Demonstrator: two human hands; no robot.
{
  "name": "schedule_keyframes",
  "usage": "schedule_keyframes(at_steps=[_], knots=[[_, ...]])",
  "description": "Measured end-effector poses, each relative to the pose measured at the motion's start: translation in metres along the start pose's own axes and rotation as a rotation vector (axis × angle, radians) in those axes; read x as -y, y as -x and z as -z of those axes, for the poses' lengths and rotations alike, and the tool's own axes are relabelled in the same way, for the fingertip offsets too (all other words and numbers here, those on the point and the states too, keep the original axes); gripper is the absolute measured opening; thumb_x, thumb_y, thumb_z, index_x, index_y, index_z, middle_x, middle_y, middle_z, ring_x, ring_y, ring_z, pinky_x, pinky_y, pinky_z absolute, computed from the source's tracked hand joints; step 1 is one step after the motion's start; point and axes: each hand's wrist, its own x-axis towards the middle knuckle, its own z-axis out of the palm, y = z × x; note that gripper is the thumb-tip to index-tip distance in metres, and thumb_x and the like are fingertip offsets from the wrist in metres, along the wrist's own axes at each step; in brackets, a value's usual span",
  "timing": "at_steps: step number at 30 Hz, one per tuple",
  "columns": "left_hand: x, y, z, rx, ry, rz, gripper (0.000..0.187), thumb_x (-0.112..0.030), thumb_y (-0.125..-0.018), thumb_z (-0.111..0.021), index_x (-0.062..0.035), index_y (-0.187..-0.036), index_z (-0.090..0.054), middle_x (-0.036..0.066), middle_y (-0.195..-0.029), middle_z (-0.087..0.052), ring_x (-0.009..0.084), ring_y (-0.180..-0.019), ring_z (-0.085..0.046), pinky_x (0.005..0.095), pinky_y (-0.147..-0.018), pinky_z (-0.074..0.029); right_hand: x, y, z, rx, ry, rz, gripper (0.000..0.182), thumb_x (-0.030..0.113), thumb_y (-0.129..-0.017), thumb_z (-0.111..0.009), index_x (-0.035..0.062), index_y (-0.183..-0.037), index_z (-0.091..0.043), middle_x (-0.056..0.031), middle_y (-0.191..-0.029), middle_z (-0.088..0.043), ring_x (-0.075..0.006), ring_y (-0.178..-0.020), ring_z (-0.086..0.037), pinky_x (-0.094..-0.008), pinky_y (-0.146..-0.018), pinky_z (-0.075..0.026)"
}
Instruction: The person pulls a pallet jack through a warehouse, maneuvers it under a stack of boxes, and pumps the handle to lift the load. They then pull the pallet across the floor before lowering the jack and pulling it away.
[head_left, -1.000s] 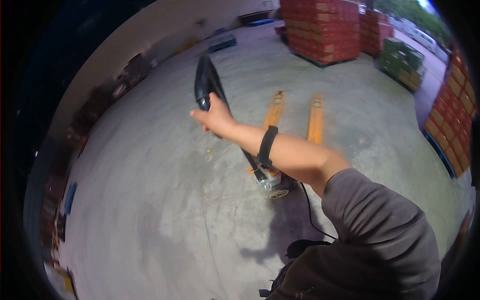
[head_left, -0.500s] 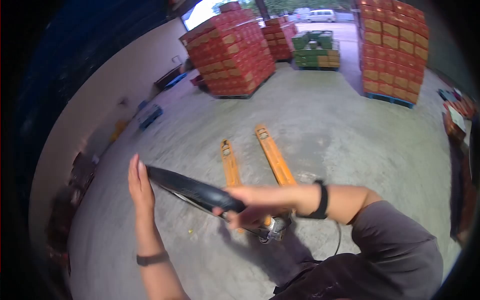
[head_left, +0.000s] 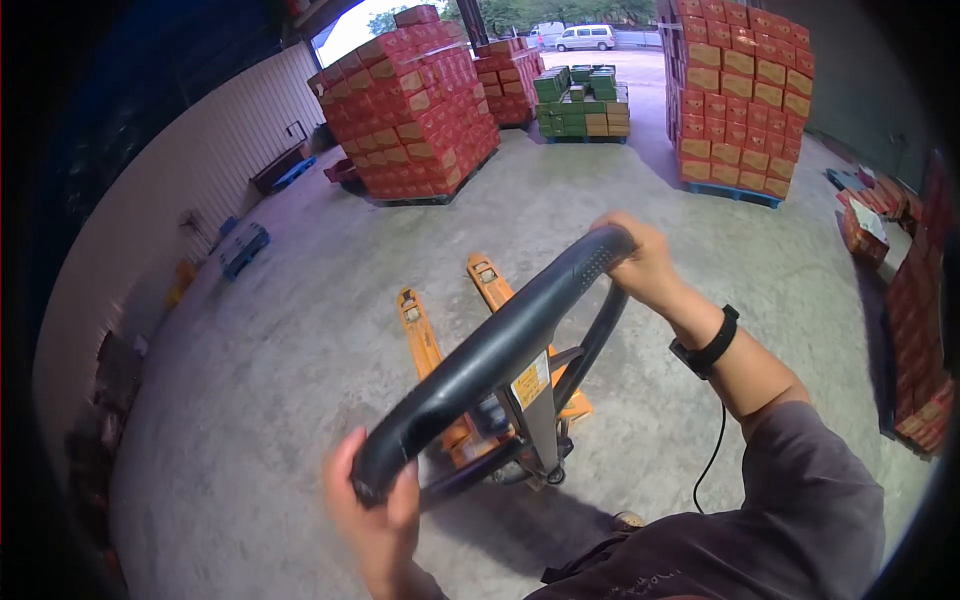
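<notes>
On the wide grey concrete floor (head_left: pixel 250 430), on the near side of a tall block-shaped stack of red and tan cardboard cartons (head_left: pixel 410 115), stands an orange and black metal pallet truck (head_left: pixel 540 425), right in front of the person. It should handle as a heavy, rigid thing, too much to lift but likely easy to roll and steer, with little about it that looks fragile. The two long flat orange steel forks (head_left: pixel 422 335) point away and look stiff. The place to hold it is the thick, smooth black loop handle (head_left: pixel 490 350), best near both ends of its top bar for leverage; the dotted patch near the right end may give some grip, while the glossy middle could be slicker. The right hand (head_left: pixel 648 265) wraps the upper right end and the left hand (head_left: pixel 372 515) the lower left end, the left fingers curled around the bar with the thumb on the near side. The right fingertips are hidden behind the bar, so their exact closure cannot be told. The handle and its stem cover much of the truck's base, and its wheels are hard to make out. The small yellow label (head_left: pixel 531 381) on the stem is too small to read.
</notes>
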Motion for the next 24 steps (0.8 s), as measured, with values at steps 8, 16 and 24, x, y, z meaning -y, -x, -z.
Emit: schedule_keyframes(at_steps=[8,16,24], knots=[[-0.042,0.018,-0.034,-0.015,-0.128,-0.144,0.051,-0.002,-0.069,-0.073,0.0077,-0.115,-0.052,0.017,-0.106,-0.055,0.0264,-0.090,-0.056,0.0339,-0.083,-0.043,-0.062,-0.063,-0.053,-0.106,-0.082,0.200,0.027,0.003,-0.068,-0.069,0.0047,-0.093,-0.058,-0.0089,-0.085,-0.061,-0.0209,-0.077,-0.062,-0.0300,-0.069,-0.048],[-0.041,0.010,-0.057,-0.103,-0.403,0.007,0.050,-0.001,-0.072,-0.070,0.0050,-0.117,-0.050,0.018,-0.103,-0.055,0.0240,-0.088,-0.057,0.0326,-0.076,-0.046,-0.090,-0.112,-0.143,-0.070,-0.302,0.239,0.031,0.002,-0.070,-0.065,0.0073,-0.099,-0.056,-0.0136,-0.088,-0.063,-0.0299,-0.085,-0.063,-0.0337,-0.072,-0.049],[-0.004,-0.019,-0.054,-0.332,-0.221,0.162,0.047,-0.005,-0.077,-0.068,0.0054,-0.118,-0.047,0.013,-0.097,-0.055,0.0170,-0.079,-0.053,0.0272,-0.070,-0.047,-0.079,-0.138,-0.224,0.009,-0.356,0.150,0.026,0.007,-0.070,-0.065,0.0111,-0.094,-0.056,-0.0133,-0.085,-0.063,-0.0354,-0.083,-0.060,-0.0394,-0.069,-0.047]])
